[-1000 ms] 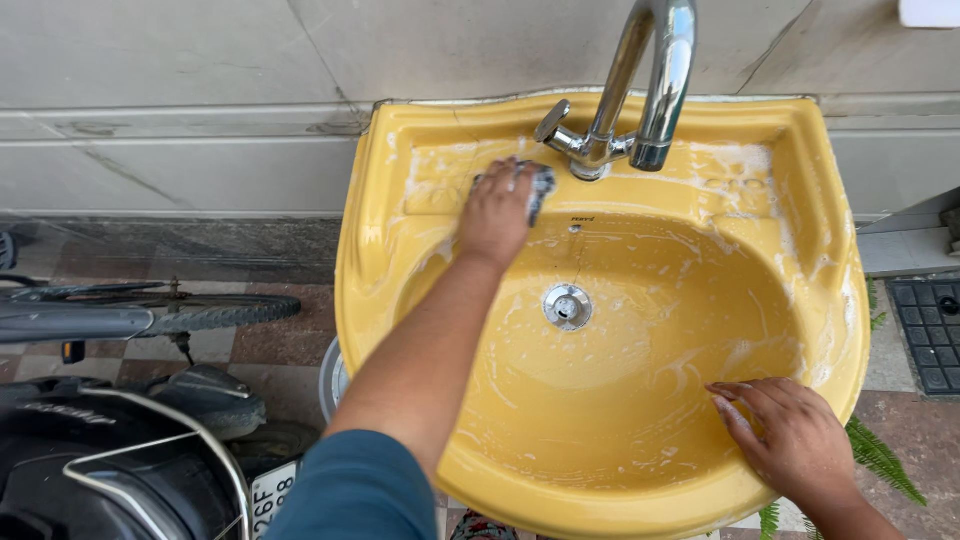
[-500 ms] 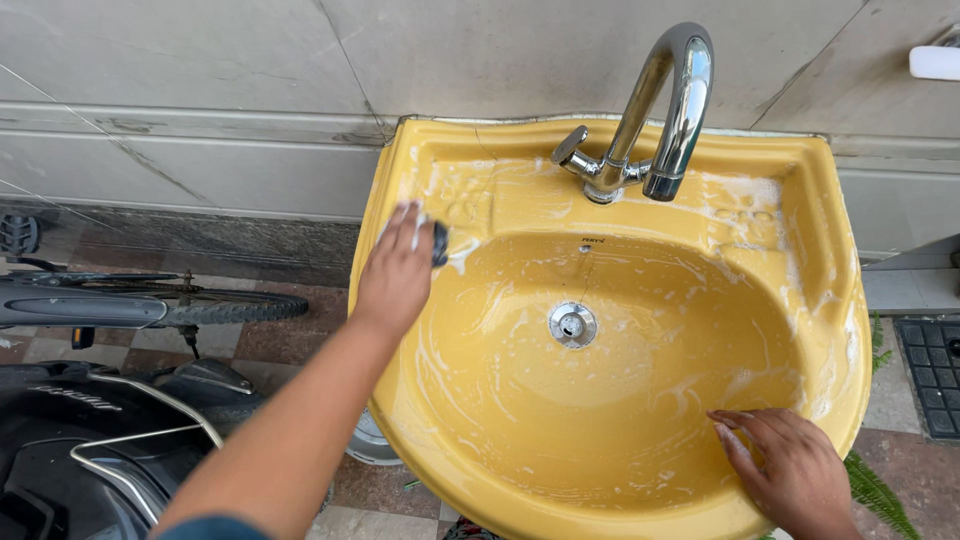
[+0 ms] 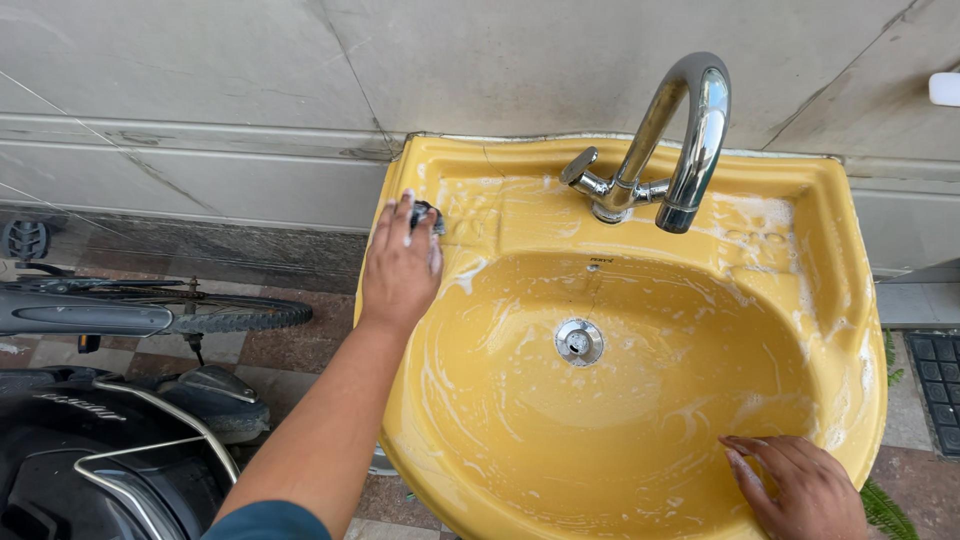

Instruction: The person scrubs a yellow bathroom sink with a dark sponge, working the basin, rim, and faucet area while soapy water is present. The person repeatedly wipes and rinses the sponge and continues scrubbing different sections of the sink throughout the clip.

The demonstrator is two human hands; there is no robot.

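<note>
Here, left hand (image 3: 402, 268) grip closed on small dark scrubbing pad (image 3: 427, 214) at soapy yellow ceramic washbasin (image 3: 640, 400) upper-left rim, right hand (image 3: 800, 490) open, flat on lower-right rim, chrome tap (image 3: 670, 150) above.

Pale marble wall (image 3: 200, 90) behind; reddish tiled floor (image 3: 290, 350) below; bicycle wheel (image 3: 200, 318) and scooter (image 3: 90, 450) left.

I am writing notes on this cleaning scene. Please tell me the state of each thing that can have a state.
Yellow sink: covered in soapy streaks, no standing water.
Tap: no water running.
Drain: open, unplugged.
Scrubber: dark, mostly hidden under the fingers, pressed on the sink's left rim.
Left hand: closed on the scrubber.
Right hand: soapy, flat on the sink's front right edge, holding nothing.
</note>
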